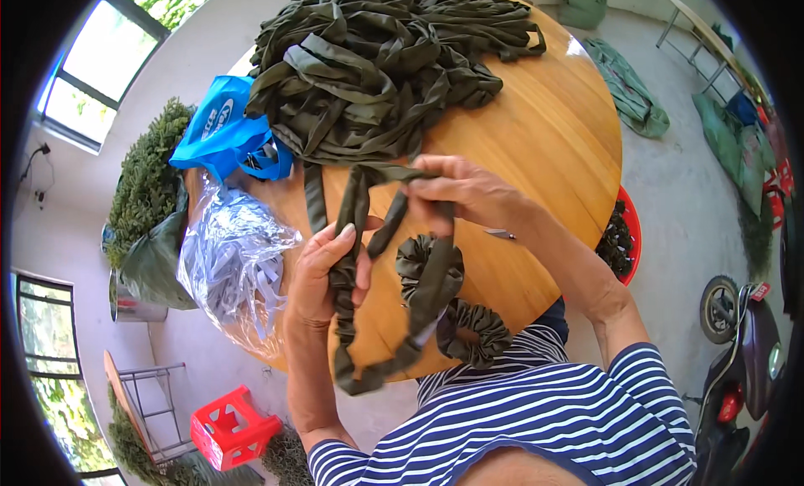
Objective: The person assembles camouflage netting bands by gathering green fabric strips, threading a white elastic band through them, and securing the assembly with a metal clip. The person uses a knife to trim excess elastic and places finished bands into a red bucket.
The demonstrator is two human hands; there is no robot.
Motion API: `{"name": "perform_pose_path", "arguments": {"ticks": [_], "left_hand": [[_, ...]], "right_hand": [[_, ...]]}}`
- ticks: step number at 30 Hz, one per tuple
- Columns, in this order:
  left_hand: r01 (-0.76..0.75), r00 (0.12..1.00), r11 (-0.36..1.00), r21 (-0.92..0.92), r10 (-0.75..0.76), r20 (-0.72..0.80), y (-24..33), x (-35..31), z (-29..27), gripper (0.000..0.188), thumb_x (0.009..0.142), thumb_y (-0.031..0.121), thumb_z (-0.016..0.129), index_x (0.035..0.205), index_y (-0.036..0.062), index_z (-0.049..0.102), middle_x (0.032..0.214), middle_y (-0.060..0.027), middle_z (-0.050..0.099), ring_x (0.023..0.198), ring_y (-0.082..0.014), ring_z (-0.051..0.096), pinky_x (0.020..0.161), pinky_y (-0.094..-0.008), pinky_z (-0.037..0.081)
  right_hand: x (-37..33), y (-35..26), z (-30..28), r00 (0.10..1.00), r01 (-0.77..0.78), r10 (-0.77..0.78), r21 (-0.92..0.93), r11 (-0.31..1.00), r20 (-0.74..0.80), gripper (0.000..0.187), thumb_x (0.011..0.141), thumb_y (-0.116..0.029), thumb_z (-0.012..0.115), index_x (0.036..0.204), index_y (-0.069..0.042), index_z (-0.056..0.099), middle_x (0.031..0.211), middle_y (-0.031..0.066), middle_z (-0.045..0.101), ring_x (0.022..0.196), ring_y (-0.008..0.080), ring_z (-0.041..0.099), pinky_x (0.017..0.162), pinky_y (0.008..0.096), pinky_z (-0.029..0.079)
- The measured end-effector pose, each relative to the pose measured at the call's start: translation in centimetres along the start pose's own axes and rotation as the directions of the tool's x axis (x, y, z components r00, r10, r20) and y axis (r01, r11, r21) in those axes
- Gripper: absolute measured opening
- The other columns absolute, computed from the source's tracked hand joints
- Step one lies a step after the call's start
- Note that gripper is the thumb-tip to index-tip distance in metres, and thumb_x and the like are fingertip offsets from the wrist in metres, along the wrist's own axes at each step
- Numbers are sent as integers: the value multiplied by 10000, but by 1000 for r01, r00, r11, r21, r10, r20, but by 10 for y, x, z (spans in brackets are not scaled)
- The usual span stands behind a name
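Note:
A long dark olive fabric strip [358,205] hangs in a loop between my two hands, over the near part of the round wooden table [561,126]. My left hand [318,268] is closed round a gathered stretch of it. My right hand [473,191] pinches the strip farther up, its fingertips slightly blurred. The loop's lower end sags past the table's near edge. Two gathered olive scrunchies, an upper one [409,264] and a lower one [494,345], lie behind and beside the loop, partly hidden by it. A large heap of the same fabric strips [377,84] covers the table's far side.
A blue bag [222,126] and a clear plastic bag of pale strips [230,260] sit at the table's left. A small metallic thing [501,233] shows by my right forearm. Around stand a red stool [230,427], a red basin [630,235] and a motorbike [737,352].

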State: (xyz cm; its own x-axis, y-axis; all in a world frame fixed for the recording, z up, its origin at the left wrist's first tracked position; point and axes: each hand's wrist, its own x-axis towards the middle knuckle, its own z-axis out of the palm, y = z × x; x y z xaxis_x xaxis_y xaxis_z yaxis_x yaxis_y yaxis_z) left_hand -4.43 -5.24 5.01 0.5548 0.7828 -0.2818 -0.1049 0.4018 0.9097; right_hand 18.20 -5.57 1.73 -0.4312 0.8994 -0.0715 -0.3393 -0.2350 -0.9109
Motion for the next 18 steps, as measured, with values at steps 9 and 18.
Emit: {"name": "perform_pose_path", "arguments": {"ticks": [9, 18], "left_hand": [[71, 982, 997, 19, -73, 174, -8, -13, -3, 333, 828, 192, 520, 1037, -66, 502, 468, -68, 476, 307, -120, 397, 316, -216, 298], [17, 999, 999, 47, -19, 48, -6, -11, -11, 263, 855, 176, 494, 1035, -14, 510, 482, -65, 491, 345, -140, 454, 351, -232, 375]], "right_hand": [[25, 8, -33, 816, 12, -323, 544, 839, 479, 401, 928, -317, 345, 578, -128, 402, 454, -23, 341, 345, 51, 208, 348, 201, 188], [28, 20, -25, 949, 203, -251, -241, 949, -190, 225, 812, -119, 589, 1023, -46, 556, 719, 21, 519, 654, 85, 496, 600, 245, 418]]}}
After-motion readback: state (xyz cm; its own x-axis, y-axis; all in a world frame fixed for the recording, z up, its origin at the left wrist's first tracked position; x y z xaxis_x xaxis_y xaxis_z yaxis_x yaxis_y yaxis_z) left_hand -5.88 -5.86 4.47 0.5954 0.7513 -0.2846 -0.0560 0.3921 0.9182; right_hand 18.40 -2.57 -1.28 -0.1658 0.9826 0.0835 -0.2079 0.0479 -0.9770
